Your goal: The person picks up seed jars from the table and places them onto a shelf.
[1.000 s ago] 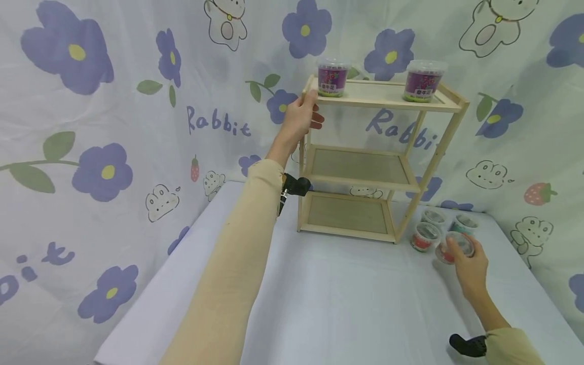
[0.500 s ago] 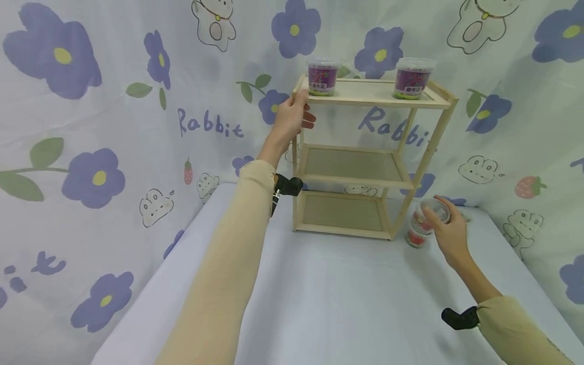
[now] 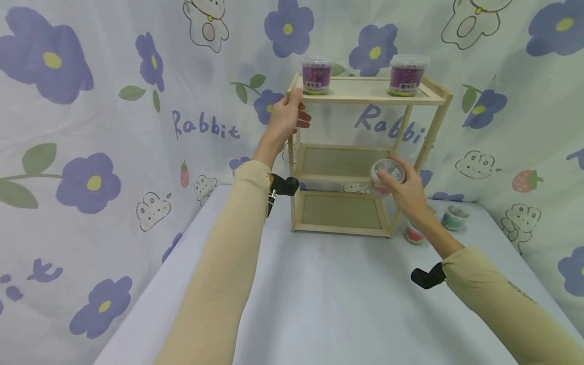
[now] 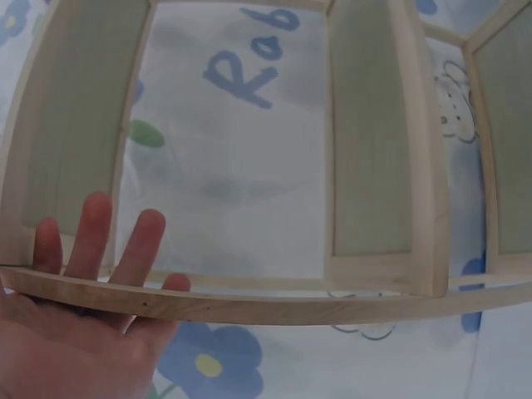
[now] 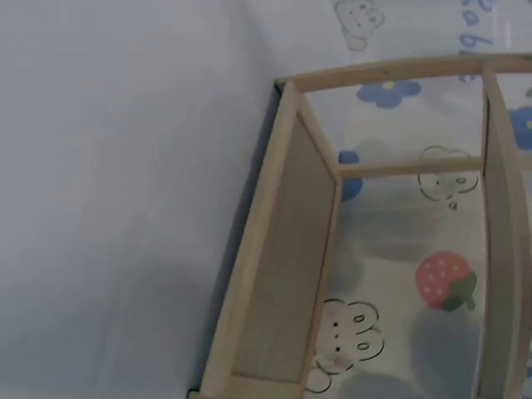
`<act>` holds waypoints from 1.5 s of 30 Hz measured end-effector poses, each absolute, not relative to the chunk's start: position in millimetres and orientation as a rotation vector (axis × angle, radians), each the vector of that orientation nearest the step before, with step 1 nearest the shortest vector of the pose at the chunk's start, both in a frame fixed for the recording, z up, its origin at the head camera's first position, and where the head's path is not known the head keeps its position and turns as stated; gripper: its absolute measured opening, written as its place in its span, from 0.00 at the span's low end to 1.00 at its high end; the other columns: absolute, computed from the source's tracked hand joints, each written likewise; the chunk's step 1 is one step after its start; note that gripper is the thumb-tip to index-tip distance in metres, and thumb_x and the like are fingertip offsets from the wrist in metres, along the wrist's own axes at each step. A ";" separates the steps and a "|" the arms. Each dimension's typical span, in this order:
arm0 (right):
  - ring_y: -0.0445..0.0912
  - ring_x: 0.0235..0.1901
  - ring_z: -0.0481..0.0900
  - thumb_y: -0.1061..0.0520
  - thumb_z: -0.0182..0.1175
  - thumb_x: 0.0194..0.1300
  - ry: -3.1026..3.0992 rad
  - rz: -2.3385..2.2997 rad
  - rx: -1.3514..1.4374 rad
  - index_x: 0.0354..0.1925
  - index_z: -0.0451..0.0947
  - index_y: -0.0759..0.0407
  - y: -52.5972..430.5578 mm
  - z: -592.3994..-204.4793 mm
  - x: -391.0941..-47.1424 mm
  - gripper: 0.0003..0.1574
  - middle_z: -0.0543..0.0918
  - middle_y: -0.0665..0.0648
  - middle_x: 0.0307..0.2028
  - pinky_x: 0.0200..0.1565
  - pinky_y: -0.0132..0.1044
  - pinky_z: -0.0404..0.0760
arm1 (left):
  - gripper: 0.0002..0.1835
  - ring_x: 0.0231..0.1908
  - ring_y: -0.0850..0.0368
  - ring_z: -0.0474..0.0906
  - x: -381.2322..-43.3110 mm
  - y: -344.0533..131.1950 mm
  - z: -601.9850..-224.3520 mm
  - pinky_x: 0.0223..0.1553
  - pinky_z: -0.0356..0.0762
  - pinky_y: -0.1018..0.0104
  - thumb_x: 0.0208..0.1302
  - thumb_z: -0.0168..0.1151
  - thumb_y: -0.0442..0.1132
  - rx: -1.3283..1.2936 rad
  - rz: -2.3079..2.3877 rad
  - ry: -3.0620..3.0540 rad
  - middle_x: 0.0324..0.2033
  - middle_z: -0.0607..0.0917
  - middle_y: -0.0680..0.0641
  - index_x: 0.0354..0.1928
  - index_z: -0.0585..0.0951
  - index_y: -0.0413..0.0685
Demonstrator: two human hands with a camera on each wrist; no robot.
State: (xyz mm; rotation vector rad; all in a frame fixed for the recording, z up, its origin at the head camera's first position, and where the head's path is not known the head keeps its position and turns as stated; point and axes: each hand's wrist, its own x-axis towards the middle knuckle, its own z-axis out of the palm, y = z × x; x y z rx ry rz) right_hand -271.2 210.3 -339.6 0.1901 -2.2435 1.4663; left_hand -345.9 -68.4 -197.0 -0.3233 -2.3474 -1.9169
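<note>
A three-tier wooden rack [image 3: 368,99] stands at the back of the table. My left hand [image 3: 284,119] grips its upper left corner, thumb at the top board. In the left wrist view, fingers [image 4: 93,237] of that hand reach around the upright [image 4: 283,309]. My right hand [image 3: 407,195] holds a small plastic tub [image 3: 388,166] with a clear lid and reddish label, lid tilted toward me, in front of the middle shelf [image 3: 347,159]. The right wrist view shows the rack's lower tiers [image 5: 287,249], but neither the hand nor the tub.
Two purple-labelled tubs stand on the top tier, a left one [image 3: 317,76] and a right one [image 3: 407,76]. On the table right of the rack are a green-blue tub [image 3: 453,219] and a red-labelled tub [image 3: 414,235], partly behind my right forearm. A patterned curtain [image 3: 205,167] hangs behind.
My right hand has lifted the reddish tub from the group on the table and carried it left and up to the middle shelf. My left hand keeps its grip on the rack.
</note>
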 end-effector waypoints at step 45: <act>0.60 0.62 0.71 0.32 0.58 0.65 -2.413 1.676 0.216 0.77 0.46 0.58 93.7 -320.9 -361.4 0.57 0.67 0.70 0.66 0.64 0.52 0.69 | 0.23 0.49 0.44 0.83 -342.9 -67.1 -199.7 0.41 0.68 0.63 0.76 0.40 0.63 -0.353 -1.916 -2.313 0.38 0.85 0.46 0.37 0.72 0.53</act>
